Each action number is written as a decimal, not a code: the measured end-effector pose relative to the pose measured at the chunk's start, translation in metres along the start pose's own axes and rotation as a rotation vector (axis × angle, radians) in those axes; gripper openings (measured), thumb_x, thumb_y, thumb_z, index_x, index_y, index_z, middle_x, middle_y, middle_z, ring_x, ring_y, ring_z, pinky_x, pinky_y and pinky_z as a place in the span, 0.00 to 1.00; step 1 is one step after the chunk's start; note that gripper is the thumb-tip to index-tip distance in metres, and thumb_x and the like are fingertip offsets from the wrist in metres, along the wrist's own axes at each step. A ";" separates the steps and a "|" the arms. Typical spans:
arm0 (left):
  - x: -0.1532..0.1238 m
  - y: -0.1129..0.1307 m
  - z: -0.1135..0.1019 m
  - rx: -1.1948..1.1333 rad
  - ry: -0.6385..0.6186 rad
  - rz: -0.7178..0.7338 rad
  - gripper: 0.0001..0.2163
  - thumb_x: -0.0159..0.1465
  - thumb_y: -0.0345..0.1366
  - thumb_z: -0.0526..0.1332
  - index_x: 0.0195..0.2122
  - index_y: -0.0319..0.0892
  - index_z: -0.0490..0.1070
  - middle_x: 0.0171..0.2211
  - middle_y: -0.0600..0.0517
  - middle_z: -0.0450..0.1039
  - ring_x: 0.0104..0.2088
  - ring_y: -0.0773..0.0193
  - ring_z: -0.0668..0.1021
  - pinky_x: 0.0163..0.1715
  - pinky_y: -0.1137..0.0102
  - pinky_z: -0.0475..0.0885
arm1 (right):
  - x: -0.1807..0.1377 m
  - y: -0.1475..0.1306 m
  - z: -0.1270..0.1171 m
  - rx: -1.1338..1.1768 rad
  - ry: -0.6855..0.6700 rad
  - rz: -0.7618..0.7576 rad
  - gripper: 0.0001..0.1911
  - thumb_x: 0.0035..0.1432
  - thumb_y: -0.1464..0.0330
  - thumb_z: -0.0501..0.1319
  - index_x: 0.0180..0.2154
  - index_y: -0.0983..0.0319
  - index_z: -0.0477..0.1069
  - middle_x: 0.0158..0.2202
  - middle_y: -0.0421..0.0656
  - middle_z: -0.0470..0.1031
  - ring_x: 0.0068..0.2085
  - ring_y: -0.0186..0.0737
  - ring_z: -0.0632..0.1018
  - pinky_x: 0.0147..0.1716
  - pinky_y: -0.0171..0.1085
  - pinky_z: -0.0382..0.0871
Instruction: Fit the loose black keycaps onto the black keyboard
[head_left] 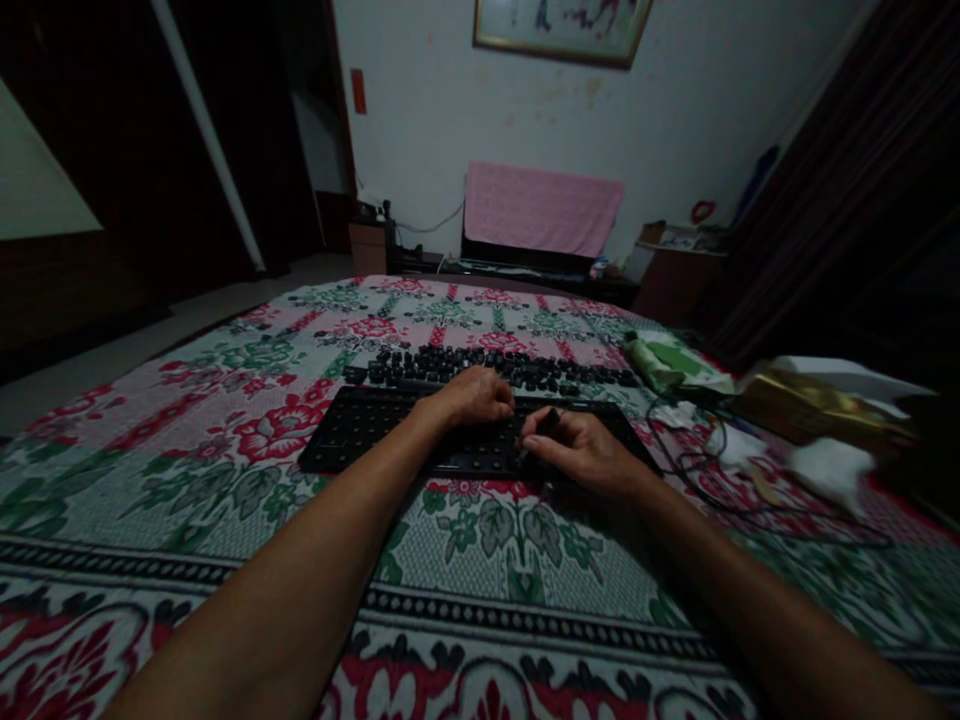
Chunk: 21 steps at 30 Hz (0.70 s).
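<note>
A black keyboard (360, 425) lies on the patterned bedspread, its key caps off and rows of small round spots showing. My left hand (474, 395) rests over its middle with the fingers curled down; whatever is under the fingertips is hidden. Just to the right, my right hand (581, 448) pinches a short black-handled tool (550, 420) between thumb and fingers. The tool's lower end is dark and meets the keyboard's right half, too dim to make out. Many loose black key caps (525, 370) lie in a long band behind the keyboard.
At the right lie a green and white packet (671, 362), a gold box (821, 405), crumpled white tissues (829, 472) and a looping black cable (750, 512). The bedspread (262, 430) spreads all round. A pink towel (541, 208) hangs by the far wall.
</note>
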<state>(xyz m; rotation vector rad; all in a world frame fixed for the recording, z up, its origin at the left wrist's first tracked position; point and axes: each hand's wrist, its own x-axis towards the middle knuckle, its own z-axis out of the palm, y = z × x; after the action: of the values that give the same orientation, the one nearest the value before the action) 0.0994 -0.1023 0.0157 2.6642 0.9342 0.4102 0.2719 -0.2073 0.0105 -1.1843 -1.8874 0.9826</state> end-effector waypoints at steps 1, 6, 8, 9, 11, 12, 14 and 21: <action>0.000 -0.001 0.000 -0.004 -0.001 -0.003 0.11 0.54 0.35 0.57 0.33 0.43 0.78 0.27 0.55 0.77 0.30 0.67 0.75 0.28 0.76 0.63 | 0.000 0.000 0.001 -0.015 -0.002 -0.003 0.10 0.55 0.62 0.58 0.35 0.62 0.68 0.28 0.39 0.70 0.28 0.32 0.71 0.28 0.31 0.65; 0.003 -0.006 0.002 0.005 -0.002 -0.001 0.11 0.54 0.35 0.57 0.33 0.42 0.78 0.27 0.54 0.77 0.29 0.67 0.75 0.28 0.77 0.63 | -0.001 -0.001 0.004 -0.154 -0.012 -0.065 0.09 0.56 0.64 0.57 0.35 0.63 0.68 0.28 0.39 0.69 0.28 0.31 0.70 0.27 0.30 0.64; 0.003 -0.007 0.003 0.006 0.004 0.008 0.11 0.54 0.35 0.57 0.33 0.42 0.78 0.28 0.54 0.77 0.29 0.67 0.75 0.28 0.77 0.63 | -0.001 -0.002 0.005 -0.224 -0.015 -0.092 0.08 0.57 0.64 0.56 0.34 0.62 0.68 0.27 0.38 0.68 0.27 0.31 0.69 0.26 0.30 0.63; 0.003 -0.007 0.003 0.004 0.008 0.007 0.11 0.54 0.35 0.57 0.33 0.42 0.78 0.28 0.54 0.78 0.30 0.67 0.75 0.28 0.77 0.63 | -0.001 -0.002 0.005 -0.259 -0.016 -0.105 0.08 0.57 0.64 0.56 0.34 0.62 0.68 0.26 0.38 0.68 0.26 0.30 0.68 0.26 0.30 0.62; 0.003 -0.006 0.003 0.002 0.009 0.000 0.11 0.54 0.35 0.57 0.33 0.42 0.78 0.28 0.54 0.78 0.30 0.67 0.75 0.28 0.77 0.64 | -0.001 -0.002 0.005 -0.312 -0.008 -0.129 0.08 0.57 0.64 0.56 0.34 0.63 0.68 0.25 0.37 0.67 0.25 0.30 0.67 0.25 0.30 0.61; 0.002 -0.006 0.003 0.000 0.007 -0.004 0.11 0.54 0.35 0.57 0.33 0.42 0.78 0.28 0.54 0.78 0.30 0.67 0.75 0.28 0.77 0.64 | -0.001 -0.003 0.006 -0.326 -0.001 -0.135 0.08 0.57 0.64 0.56 0.33 0.63 0.68 0.24 0.37 0.67 0.25 0.30 0.67 0.25 0.30 0.60; 0.002 -0.004 0.002 -0.003 0.004 -0.014 0.11 0.54 0.35 0.57 0.33 0.42 0.78 0.28 0.54 0.78 0.30 0.67 0.75 0.28 0.78 0.64 | -0.002 -0.003 0.006 -0.325 0.004 -0.126 0.08 0.57 0.64 0.56 0.33 0.63 0.68 0.24 0.37 0.67 0.25 0.30 0.67 0.25 0.30 0.60; 0.000 -0.001 0.000 -0.013 0.005 -0.023 0.12 0.54 0.35 0.57 0.35 0.41 0.78 0.29 0.54 0.78 0.30 0.68 0.75 0.29 0.78 0.64 | 0.004 -0.002 0.004 -0.233 -0.038 -0.040 0.08 0.57 0.64 0.55 0.34 0.62 0.67 0.27 0.38 0.69 0.27 0.31 0.69 0.27 0.30 0.62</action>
<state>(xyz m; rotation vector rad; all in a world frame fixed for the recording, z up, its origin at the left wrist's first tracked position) 0.0989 -0.1015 0.0154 2.6394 0.9588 0.4162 0.2662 -0.2050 0.0115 -1.2613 -2.0914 0.7844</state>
